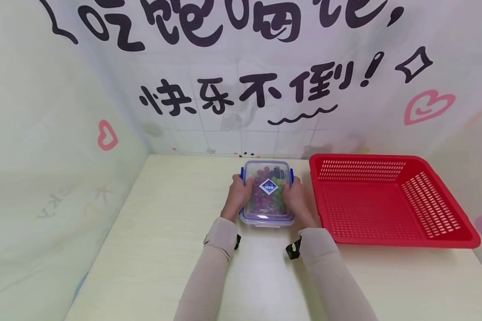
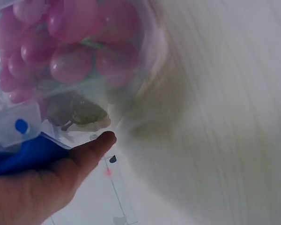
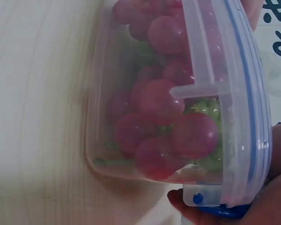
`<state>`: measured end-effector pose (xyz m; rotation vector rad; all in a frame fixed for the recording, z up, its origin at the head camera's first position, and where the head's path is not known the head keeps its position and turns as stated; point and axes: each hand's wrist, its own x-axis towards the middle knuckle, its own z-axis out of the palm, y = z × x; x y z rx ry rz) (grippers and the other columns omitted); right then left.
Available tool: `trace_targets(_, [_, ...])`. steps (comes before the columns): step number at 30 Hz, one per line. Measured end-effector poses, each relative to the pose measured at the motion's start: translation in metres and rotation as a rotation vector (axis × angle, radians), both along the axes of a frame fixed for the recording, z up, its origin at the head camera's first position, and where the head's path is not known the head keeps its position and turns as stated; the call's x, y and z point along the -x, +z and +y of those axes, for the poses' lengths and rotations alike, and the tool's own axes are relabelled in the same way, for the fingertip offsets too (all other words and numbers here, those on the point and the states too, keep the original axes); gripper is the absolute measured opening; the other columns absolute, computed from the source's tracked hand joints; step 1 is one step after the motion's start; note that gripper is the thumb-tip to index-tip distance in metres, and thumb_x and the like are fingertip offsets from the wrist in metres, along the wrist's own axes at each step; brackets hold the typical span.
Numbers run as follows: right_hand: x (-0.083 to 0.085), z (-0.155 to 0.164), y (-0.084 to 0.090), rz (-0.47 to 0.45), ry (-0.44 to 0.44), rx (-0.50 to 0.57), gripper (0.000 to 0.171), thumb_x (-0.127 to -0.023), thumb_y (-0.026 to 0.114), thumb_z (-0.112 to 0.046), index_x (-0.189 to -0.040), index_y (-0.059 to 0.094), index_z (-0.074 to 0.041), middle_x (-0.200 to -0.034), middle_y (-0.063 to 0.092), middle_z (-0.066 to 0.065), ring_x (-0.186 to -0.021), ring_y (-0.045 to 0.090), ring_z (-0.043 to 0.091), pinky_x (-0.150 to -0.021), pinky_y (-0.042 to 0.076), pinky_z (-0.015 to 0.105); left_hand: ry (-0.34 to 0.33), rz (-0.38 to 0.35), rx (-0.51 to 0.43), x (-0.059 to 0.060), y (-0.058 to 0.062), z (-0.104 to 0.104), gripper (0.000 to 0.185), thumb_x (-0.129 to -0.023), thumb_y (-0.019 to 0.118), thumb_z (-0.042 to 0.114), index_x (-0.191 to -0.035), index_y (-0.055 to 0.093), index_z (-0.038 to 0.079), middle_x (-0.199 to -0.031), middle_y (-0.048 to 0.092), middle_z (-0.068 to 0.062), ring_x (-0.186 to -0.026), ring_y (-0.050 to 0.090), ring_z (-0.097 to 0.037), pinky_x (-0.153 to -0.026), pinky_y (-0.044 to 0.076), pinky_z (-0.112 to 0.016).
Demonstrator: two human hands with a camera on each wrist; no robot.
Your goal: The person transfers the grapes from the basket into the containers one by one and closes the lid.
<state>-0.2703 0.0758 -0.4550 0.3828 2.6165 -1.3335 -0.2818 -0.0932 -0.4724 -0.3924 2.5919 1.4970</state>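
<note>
A clear plastic food container with a lid and blue side clips is at the back middle of the table. Through its walls I see red grapes, plus some green and dark ones. My left hand grips its left side, with the thumb over the lid. On the opposite side my right hand holds it the same way. Below the left blue clip, a fingertip shows in the left wrist view. Whether the container's base touches the table cannot be told.
A red perforated plastic basket stands to the right, close beside my right hand. The pale wood-look table runs back to a wall covering with black lettering and pink hearts.
</note>
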Motion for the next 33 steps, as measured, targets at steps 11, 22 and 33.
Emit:
trace_targets(11, [-0.003, -0.007, 0.008, 0.022, -0.013, 0.056, 0.055, -0.106, 0.04, -0.018, -0.155, 0.023, 0.001, -0.152, 0.038, 0.022, -0.129, 0.047, 0.037, -0.11, 0.038, 0.05, -0.018, 0.059, 0.069, -0.003, 0.012, 0.003, 0.043, -0.106, 0.043, 0.027, -0.13, 0.048, -0.007, -0.119, 0.061, -0.027, -0.108, 0.062, -0.036, -0.092, 0.051, -0.047])
trace_targets(22, [-0.003, -0.016, 0.01, -0.011, -0.009, 0.064, 0.054, -0.107, 0.041, -0.02, -0.154, 0.025, 0.001, -0.15, 0.04, 0.023, -0.13, 0.047, 0.037, -0.11, 0.038, 0.049, -0.002, 0.032, 0.077, -0.007, 0.013, -0.004, 0.039, -0.106, 0.042, 0.029, -0.121, 0.05, -0.006, -0.108, 0.06, -0.024, -0.099, 0.061, -0.033, -0.087, 0.051, -0.046])
trace_targets(33, [0.008, -0.017, 0.007, -0.066, -0.009, 0.048, 0.059, -0.107, 0.036, -0.02, -0.155, 0.012, 0.003, -0.156, 0.028, 0.026, -0.141, 0.036, 0.038, -0.115, 0.031, 0.051, -0.027, 0.052, 0.084, 0.004, 0.005, -0.007, 0.045, -0.105, 0.042, 0.03, -0.127, 0.048, -0.01, -0.117, 0.059, -0.029, -0.108, 0.061, -0.038, -0.092, 0.051, -0.048])
